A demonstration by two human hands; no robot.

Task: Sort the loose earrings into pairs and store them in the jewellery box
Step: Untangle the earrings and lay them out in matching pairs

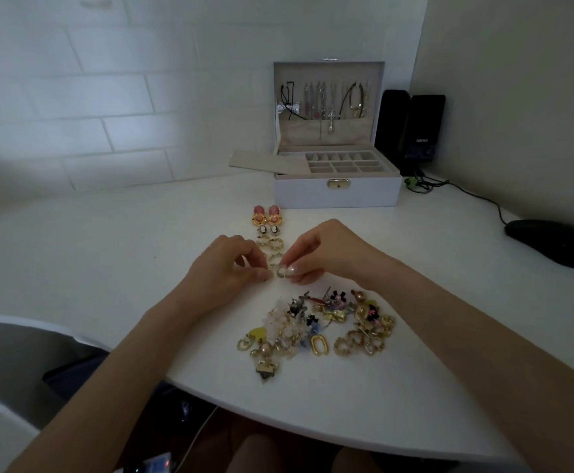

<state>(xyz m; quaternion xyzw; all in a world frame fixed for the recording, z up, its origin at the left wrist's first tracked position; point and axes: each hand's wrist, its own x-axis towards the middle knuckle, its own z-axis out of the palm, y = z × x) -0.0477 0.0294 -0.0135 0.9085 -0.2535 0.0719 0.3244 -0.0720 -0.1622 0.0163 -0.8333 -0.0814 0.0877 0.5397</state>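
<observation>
A heap of loose earrings [316, 327] lies on the white table near its front edge. Above it runs a column of paired earrings: pink ones [267, 210], orange-gold ones [266, 219], cameo ones [268, 229], then gold-and-pearl ones [270, 243]. At the column's near end my right hand [326, 250] pinches a small gold earring [281, 270] at its fingertips. My left hand [226, 268] is curled with its fingertips touching the table right beside that earring; whether it holds one is hidden. The white jewellery box [337, 192] stands open behind, its compartments bare.
Necklaces hang inside the box lid [328, 97]. A beige tray insert [265, 162] leans left of the box. Black speakers [415, 128] stand at the back right, a black mouse [552, 242] and its cable at the right. A grey chair [15, 356] is at the lower left.
</observation>
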